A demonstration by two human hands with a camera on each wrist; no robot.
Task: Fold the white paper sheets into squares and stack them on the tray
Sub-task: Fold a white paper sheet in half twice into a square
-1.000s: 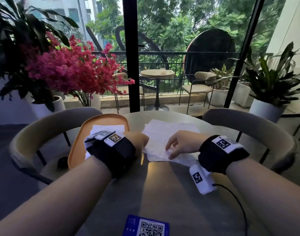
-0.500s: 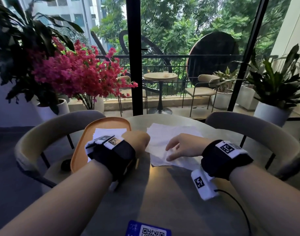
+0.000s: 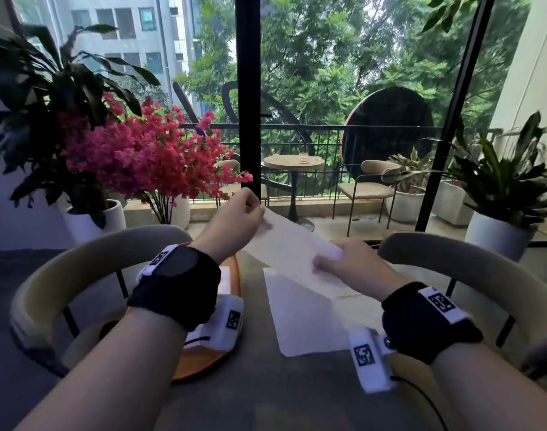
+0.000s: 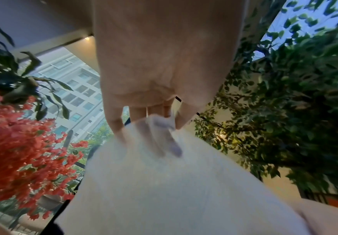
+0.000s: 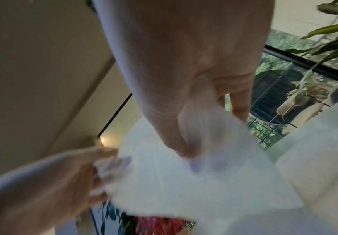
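A thin white paper sheet (image 3: 292, 247) hangs in the air above the table, stretched between both hands. My left hand (image 3: 250, 209) pinches its upper far corner, seen close in the left wrist view (image 4: 160, 122). My right hand (image 3: 323, 264) pinches the lower right corner (image 5: 190, 149). More white sheets (image 3: 306, 318) lie flat on the table under it. An orange tray (image 3: 204, 362) lies at the left, mostly behind my left forearm, with a white folded sheet (image 3: 225, 279) showing on it.
The round grey table (image 3: 266, 399) carries everything. Two beige curved chairs (image 3: 88, 253) stand at its far side. A pot of pink flowers (image 3: 148, 157) sits far left, a green plant (image 3: 508, 188) far right. A cable (image 3: 427, 399) runs from my right wrist.
Both hands lay on the table by the sheets before. They have since risen, lifting the top sheet off the pile, the left hand higher and farther.
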